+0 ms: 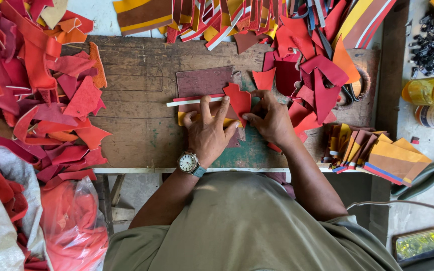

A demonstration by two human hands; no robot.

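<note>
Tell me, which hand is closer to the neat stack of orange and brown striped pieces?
Right. The right hand is nearer that stack of orange and brown striped pieces; the left hand, with the wristwatch, lies beyond it.

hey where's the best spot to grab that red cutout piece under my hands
Take the red piece by its upper edge, coming from the far side. It lies flat; the left hand covers its lower left and the right hand crowds its right, leaving only the top free.

Red cutout, maroon template, perhaps yellow-and-white striped strip beneath.
</note>
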